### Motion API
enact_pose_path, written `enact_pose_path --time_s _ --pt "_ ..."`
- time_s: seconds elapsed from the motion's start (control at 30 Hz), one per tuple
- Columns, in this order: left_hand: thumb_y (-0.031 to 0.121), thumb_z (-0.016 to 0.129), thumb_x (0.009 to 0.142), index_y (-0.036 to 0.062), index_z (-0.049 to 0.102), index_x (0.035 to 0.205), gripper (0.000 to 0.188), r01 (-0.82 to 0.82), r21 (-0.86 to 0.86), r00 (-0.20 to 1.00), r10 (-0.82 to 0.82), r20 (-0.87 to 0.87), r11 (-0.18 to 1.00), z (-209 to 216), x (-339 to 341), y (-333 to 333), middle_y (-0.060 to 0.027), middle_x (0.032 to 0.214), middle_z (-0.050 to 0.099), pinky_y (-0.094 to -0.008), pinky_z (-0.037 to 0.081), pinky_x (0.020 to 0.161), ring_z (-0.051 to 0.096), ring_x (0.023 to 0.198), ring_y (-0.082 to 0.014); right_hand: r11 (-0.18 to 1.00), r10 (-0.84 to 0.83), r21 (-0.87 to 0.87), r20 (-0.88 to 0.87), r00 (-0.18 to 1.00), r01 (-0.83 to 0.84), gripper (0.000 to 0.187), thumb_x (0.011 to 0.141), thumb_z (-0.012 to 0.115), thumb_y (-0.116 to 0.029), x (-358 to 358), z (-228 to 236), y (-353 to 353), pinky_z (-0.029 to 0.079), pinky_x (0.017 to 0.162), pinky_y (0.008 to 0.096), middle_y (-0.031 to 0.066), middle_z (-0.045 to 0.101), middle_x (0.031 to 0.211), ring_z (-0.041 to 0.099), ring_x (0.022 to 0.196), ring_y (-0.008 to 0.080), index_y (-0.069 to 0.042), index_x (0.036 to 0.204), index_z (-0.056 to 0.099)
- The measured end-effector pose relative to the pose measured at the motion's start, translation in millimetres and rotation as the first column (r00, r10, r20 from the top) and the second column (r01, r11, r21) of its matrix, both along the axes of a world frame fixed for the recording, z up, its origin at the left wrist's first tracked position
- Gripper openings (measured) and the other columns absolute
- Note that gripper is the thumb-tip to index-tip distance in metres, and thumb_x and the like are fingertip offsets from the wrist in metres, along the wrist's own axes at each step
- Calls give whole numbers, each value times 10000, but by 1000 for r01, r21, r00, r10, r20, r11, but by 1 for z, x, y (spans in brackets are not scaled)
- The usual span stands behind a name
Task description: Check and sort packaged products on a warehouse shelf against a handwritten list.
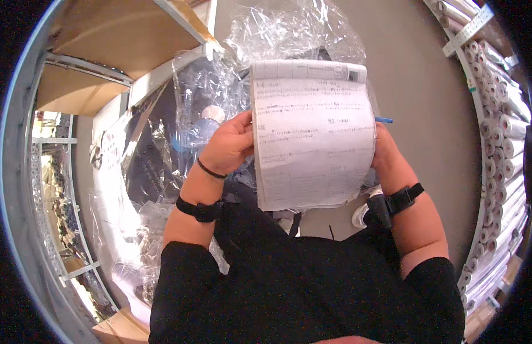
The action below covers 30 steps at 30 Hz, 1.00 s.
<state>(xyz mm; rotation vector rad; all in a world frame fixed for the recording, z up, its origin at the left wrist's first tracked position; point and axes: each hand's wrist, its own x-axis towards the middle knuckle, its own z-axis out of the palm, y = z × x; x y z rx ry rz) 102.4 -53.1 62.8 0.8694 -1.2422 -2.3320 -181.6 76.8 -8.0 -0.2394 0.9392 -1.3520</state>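
A pad of white paper [314, 137] covered in handwritten lines is held up in front of my chest, its top sheet folded over along the far edge. My left hand [230, 142] is closed on the pad's left edge, thumb in front and the other fingers partly hidden. At the right edge my right hand [385, 148] grips the pad, most of its fingers behind the paper. The tip of a blue pen [384, 120] sticks out beside that hand; how it is held is hidden.
Crumpled clear plastic film [294, 28] lies beyond the pad and down the left side, over dark wrapped goods [154, 155]. Shelving with brown boards [117, 34] stands at the left. Many wrapped rolls [501, 135] are stacked on a rack along the right, beside the grey floor [421, 97].
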Motion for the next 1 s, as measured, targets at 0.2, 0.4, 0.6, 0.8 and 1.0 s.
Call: enact_pose_path --time_s 0.2,0.4,0.6,0.8,1.0 --pt "51 623 851 -52 454 1280 472 -1 -150 995 16 98 989 6 4 -6 -114 1150 613 -287 474 892 607 1020 -175 998 30 49 3 1000 -30 359 877 556 -190 5 8 -4 557 762 395 174 638 1076 664 885 272 46 1148 579" --pt "-12 607 794 -63 401 1307 555 -118 -193 986 137 90 974 29 5 -7 -120 1075 637 -286 463 882 615 969 -158 997 72 28 83 994 -74 376 883 547 -217 7 3 -5 555 773 404 168 640 1090 665 899 263 39 1156 574" --pt "-25 564 797 -2 392 1285 519 -242 -425 952 298 70 872 33 12 -12 -110 990 627 -300 485 820 611 896 -179 996 84 8 100 991 -85 399 880 552 -255 7 -11 -4 554 776 410 157 643 1097 664 915 268 29 1160 576" --pt "-9 610 777 -26 404 1258 524 -340 -399 903 414 115 852 39 17 -15 -79 924 617 -234 455 670 583 809 -118 999 34 18 81 996 -36 369 892 545 -234 14 4 -4 545 798 421 150 644 1097 659 928 265 25 1153 580" --pt "-6 639 799 -20 418 1241 495 -375 -358 900 428 82 855 44 16 -14 -70 915 617 -232 465 667 589 798 -118 994 103 -37 86 991 -100 401 891 580 -187 7 0 -4 550 783 426 133 621 1132 648 946 252 -31 1254 509"
